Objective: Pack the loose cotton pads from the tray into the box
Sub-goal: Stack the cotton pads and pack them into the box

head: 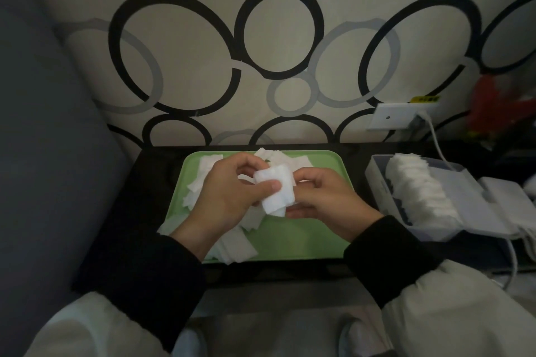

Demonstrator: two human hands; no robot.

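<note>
both hands are up over the middle of the green tray [304,236], working a small stack of cotton pads [277,193] between them. the left hand [229,194] has its thumb flat across the front of the stack and its fingers curled round behind, so the stack is gripped. the right hand [327,203] meets it from the other side, fingers bent in and pinching the stack's right edge; how the fingertips lie underneath is hidden. the stack is held clear above the tray, tilted a little, its lower corner hanging down. loose pads [237,246] lie scattered over the tray's left half and along its far edge, some overlapping, a few reaching the near rim. the box [420,233] sits to the right of the tray, apart from it, on the same black table [150,197], with a row of pads [417,191] standing on edge packed inside. behind the box a white cable [438,143] runs up to a wall socket [388,117]. dark sleeves cover both wrists.
</note>
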